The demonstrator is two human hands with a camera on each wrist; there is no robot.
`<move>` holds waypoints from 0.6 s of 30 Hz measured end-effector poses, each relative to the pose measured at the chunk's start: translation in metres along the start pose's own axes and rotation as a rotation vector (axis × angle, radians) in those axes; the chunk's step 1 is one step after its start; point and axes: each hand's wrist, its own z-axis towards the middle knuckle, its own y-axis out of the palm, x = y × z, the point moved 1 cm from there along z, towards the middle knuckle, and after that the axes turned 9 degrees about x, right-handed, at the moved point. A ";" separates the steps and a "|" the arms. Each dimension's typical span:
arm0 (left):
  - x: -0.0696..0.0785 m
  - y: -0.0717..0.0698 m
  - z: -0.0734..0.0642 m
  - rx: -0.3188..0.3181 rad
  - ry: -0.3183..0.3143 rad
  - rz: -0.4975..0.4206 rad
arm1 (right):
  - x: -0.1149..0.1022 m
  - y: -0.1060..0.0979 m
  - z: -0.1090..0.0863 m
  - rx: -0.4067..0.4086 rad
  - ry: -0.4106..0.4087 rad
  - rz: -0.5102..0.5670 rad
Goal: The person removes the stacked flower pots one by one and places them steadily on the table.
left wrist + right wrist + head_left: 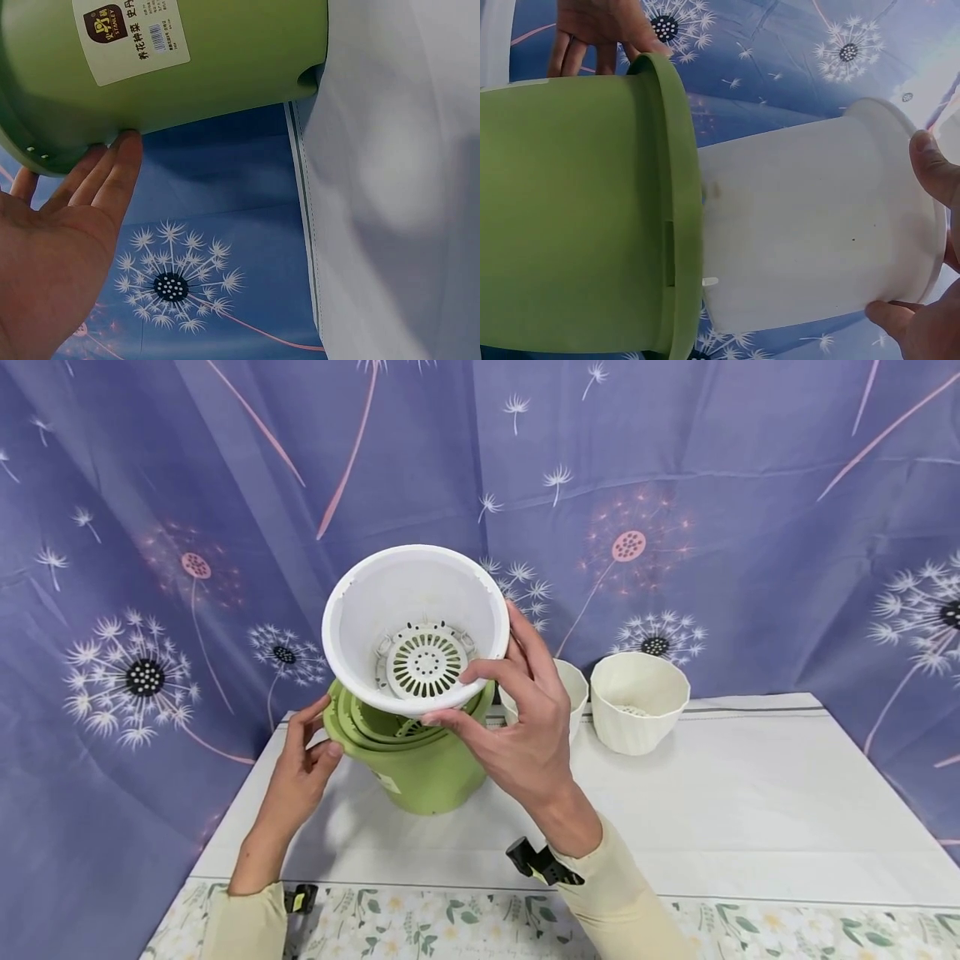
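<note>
The white pot (416,581) was held aloft near the centre of the head view, its mouth tipped toward the camera so that the slotted disc (428,664) at its bottom was shown. Its rim was pinched in the right hand (528,727), with one fingertip hooked inside and the thumb placed at the near edge; such a grip was probably chosen because the whole pot could be carried by that thin lip.

Just below, the green pot (435,781) was stood on the white cloth (750,793), with smaller green rims (371,731) nested in it. Its left edge was touched by the left hand (292,777), whose fingers were laid fairly straight against the wall under the lip, likely as a steadying support.

In the right wrist view, the white pot's base was partly hidden by the green lip; whether the two were touching could not be told. Sideways room was thus judged tight there, while upward the way was barred by nothing visible.

To the right, two cream pots (630,735) were set against the curtain (787,610), one half hidden behind the right hand. Wider room was offered by the cloth at the lower right.
</note>
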 end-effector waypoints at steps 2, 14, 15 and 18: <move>0.000 0.001 0.000 0.000 0.004 0.011 | -0.001 -0.001 0.001 -0.003 -0.006 0.005; -0.001 -0.001 0.000 0.007 0.000 -0.004 | -0.010 -0.013 0.007 -0.007 -0.027 -0.066; -0.001 -0.001 0.000 0.006 0.000 -0.005 | -0.011 -0.015 0.008 -0.008 -0.027 -0.070; -0.002 0.000 -0.001 0.005 0.005 0.000 | -0.011 -0.019 0.010 -0.016 -0.021 -0.069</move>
